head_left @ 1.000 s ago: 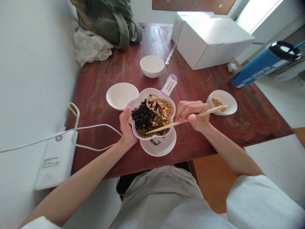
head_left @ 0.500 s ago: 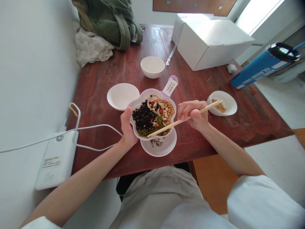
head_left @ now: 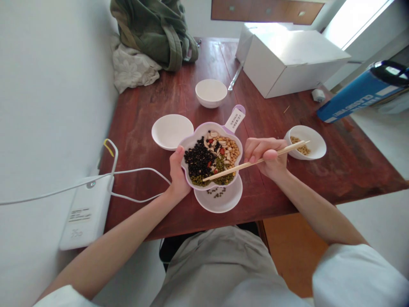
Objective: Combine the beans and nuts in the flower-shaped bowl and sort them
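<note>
The dish (head_left: 198, 132) was near the middle of the bench's (head_left: 271, 113) near edge. Its handle (head_left: 237, 118) pointed to the far right part of the bench, so its long line ran on a slant from near left to far right. The left hand (head_left: 179, 175) held the dish by its left side, with the thumb on the rim, so the dish was to the right of that hand.

The right hand (head_left: 267, 157) had its fingers closed around a pair of chopsticks (head_left: 233, 169). The chopsticks ran almost along the near edge, with the right ends a bit farther from it. Their tips pointed left and were at the green beans (head_left: 197, 181) in the dish; I could not tell if they touched. The tips were left of the right hand, and the other ends stuck out on its right, in front of a bowl of tan beans (head_left: 315, 149) near the right edge.

The dish was left of the right hand. Black beans (head_left: 200, 157) were on its left side. A shallow bowl (head_left: 220, 206) with some green beans was partly hidden under it, nearest the near edge. A white bowl (head_left: 172, 132) was just beyond the left hand, toward the left edge.
</note>
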Tool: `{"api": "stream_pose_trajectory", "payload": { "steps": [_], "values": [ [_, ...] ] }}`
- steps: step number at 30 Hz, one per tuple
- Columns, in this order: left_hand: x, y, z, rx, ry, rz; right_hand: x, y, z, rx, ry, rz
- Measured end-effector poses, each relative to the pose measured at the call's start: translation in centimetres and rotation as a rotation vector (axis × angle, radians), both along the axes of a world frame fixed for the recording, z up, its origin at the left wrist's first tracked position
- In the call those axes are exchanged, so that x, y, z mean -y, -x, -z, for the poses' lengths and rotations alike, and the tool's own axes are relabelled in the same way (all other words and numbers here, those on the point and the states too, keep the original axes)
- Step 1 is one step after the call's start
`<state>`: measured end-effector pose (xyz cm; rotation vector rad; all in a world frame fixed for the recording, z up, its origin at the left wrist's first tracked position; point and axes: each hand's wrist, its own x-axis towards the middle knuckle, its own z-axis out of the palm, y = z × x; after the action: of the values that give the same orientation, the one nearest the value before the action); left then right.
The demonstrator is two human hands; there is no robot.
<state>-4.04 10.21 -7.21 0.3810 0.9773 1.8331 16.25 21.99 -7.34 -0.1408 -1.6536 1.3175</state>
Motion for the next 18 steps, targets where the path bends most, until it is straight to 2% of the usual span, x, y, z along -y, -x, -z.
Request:
{"api": "stream_pose_trajectory", "payload": {
  "steps": [6, 10, 18],
  "values": [
    [0.1, 0.0, 0.0, 0.023, -0.01, 0.035, 0.6, 0.4, -0.5, 0.01, -0.135, 0.018],
    [0.3, 0.0, -0.2, 0.057, -0.02, 0.04, 0.7, 0.4, -0.8, 0.014, -0.209, -0.02],
    [0.2, -0.1, -0.2, 0.057, -0.034, 0.039, 0.2, 0.2, -1.4, 0.0, -0.167, 0.003]
  ]
}}
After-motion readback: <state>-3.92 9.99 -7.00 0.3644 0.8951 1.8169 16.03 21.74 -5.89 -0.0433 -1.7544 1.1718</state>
